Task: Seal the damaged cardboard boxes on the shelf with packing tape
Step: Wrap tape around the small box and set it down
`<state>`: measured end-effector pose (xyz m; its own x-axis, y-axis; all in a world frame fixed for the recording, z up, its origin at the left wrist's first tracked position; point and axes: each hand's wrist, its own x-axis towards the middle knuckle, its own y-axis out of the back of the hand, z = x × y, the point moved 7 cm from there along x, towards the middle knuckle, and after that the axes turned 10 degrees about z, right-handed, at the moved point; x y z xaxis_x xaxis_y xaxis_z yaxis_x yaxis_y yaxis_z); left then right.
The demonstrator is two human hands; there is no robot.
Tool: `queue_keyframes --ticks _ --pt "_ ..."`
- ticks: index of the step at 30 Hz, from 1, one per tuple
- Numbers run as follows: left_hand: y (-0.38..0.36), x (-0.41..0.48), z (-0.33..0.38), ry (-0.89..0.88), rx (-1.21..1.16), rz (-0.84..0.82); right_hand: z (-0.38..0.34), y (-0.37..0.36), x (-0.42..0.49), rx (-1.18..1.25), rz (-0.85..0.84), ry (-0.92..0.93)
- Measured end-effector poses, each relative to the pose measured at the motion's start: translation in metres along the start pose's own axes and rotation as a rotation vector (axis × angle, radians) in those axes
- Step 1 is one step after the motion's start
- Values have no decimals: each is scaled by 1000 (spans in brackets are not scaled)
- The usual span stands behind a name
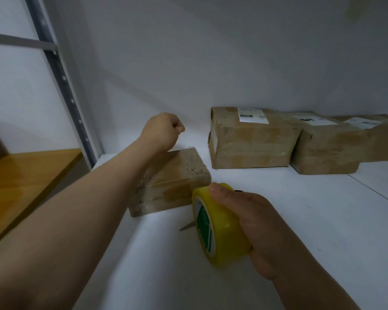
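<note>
White walls close in a white shelf (278, 220), dimly lit, with a perforated metal upright (63, 79) and a wooden board (27, 175) off to the left of the small flat cardboard box (177, 175). That box lies on the shelf near its front. Its edges are scuffed and rough, and a glossy band of clear tape crosses its top. Behind it and to its right, three larger cardboard boxes (253, 142) sit in a row against the wall, touching one another, each with a white label on top.

The small box looks light and soft-walled, so I judge it would slide on the smooth shelf when tape is pulled. A flat press on its top would steady it. The yellow roll of packing tape (215, 227) is stiff and is best held around its rim. The tape itself is thin and sticky, likely to fold on itself if left slack.

The right hand (262, 229) is just in front of the small box, its fingers (220, 193) wrapped over the roll from above. The roll stands on edge at the box's near right corner. A thin pointed tip (186, 227) pokes out under it, and I cannot tell what it belongs to.

The left hand (164, 130) is raised over the box's far edge, arm stretched across its top, fingers closed in a fist. I see nothing held in it, though a clear tape end would be hard to make out.
</note>
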<state>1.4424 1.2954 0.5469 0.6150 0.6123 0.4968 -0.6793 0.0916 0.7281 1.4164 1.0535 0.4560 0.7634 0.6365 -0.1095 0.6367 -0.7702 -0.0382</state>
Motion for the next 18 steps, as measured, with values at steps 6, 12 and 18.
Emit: queue_keyframes --ticks 6,12,18 --pt "1 -45 46 -344 230 -277 -1 -1 -3 -18 3 12" --pt "-37 -73 21 -287 206 -586 2 -1 -2 -30 31 8" --pt "-42 -63 12 -250 314 -636 0 -4 -2 -32 14 25"
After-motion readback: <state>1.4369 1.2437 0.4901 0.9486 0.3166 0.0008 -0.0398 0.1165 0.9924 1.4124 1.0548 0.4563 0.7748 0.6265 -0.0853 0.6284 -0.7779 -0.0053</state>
